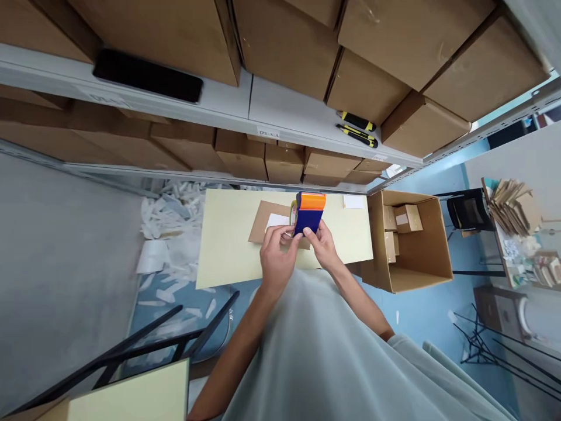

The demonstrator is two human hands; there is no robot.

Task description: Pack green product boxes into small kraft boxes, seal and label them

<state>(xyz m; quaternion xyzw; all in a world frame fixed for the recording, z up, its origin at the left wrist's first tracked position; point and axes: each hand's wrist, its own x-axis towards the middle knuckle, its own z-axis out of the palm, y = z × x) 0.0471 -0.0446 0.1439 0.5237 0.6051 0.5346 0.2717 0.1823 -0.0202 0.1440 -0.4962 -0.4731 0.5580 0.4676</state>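
Between my two hands, above the pale yellow table (228, 234), is a blue and orange tape dispenser (310, 216) with a tape roll on its left side. My right hand (324, 245) grips its lower right part, thumb on the blue body. My left hand (278, 251) is closed at the dispenser's lower left, fingers bent by the tape roll; exactly what they pinch is hard to see. Under the hands a flat brown cardboard piece (262, 223) lies on the table with a white label (276, 221) on it, partly covered by my left hand.
A large open carton (416, 257) holding several small boxes stands right of the table. Shelves ahead carry many cardboard boxes (284, 47), two yellow-black utility knives (357, 128) and a black phone-like slab (146, 75). White scraps (175, 216) pile at left. A white paper (353, 202) lies at the table's far right.
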